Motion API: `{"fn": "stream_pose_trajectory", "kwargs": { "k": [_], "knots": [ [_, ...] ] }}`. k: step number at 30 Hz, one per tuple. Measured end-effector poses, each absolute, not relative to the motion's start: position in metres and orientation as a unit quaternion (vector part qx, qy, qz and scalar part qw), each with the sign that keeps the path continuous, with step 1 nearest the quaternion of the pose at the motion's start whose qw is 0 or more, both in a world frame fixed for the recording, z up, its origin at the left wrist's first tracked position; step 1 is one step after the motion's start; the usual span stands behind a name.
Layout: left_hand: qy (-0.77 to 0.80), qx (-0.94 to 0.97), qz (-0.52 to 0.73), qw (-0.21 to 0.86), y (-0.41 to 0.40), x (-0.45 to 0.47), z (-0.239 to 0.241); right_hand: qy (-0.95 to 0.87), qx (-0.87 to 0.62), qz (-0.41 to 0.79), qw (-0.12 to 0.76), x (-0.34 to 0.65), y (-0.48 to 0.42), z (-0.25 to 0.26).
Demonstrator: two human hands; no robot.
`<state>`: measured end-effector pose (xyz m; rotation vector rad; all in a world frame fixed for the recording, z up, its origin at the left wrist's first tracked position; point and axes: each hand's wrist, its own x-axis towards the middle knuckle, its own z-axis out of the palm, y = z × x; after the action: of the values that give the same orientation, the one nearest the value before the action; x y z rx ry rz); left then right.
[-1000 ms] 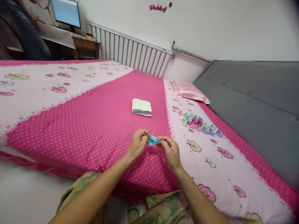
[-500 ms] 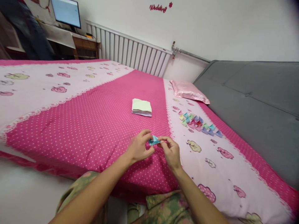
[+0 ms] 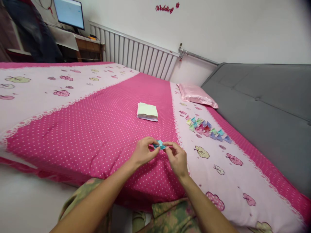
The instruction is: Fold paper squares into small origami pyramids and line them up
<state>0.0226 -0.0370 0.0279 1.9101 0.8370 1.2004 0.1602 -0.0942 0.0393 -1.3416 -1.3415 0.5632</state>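
Note:
A small blue folded paper boat [image 3: 160, 144] is held between both hands above the pink dotted bedspread [image 3: 97, 136]. My left hand [image 3: 144, 151] pinches its left end between thumb and fingers. At its right end, my right hand [image 3: 177, 158] grips with thumb and index finger. The fingertips cover both ends of the boat. Beyond my hands lies a stack of square paper [image 3: 147, 110], with a pale green sheet on top. Over to the right, several small folded paper boats [image 3: 206, 127] in many colours sit close together in rows.
A pink satin pillow [image 3: 196, 95] rests near the grey padded headboard [image 3: 262, 94]. Along the far wall runs a white radiator [image 3: 131, 48]. A desk with a monitor [image 3: 69, 14] stands at the back left, with dark clothing hanging beside it.
My left fingers, more loosely placed before, have closed on the left end of the blue paper boat. The boat has turned slightly and shifted a little up. My right hand has barely moved.

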Motion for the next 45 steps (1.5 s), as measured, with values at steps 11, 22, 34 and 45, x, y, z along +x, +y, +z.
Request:
{"fn": "stream_pose_trajectory", "kwargs": {
  "k": [11, 22, 34, 45],
  "knots": [
    [0.343, 0.723, 0.482, 0.358, -0.035, 0.024, 0.021, -0.596, -0.543, 0.211, 0.553, 0.154, -0.098, 0.042],
    [0.366, 0.706, 0.490, 0.357, -0.033, 0.023, 0.020, -0.586, -0.542, 0.234, 0.555, 0.153, -0.097, 0.042],
    [0.339, 0.725, 0.477, 0.363, -0.039, 0.021, 0.030, -0.468, -0.555, 0.343, 0.596, 0.161, -0.085, 0.025],
    [0.379, 0.522, 0.427, 0.633, -0.037, 0.026, 0.038, -0.454, -0.526, 0.390, 0.604, 0.156, -0.087, 0.032]
  ]
}}
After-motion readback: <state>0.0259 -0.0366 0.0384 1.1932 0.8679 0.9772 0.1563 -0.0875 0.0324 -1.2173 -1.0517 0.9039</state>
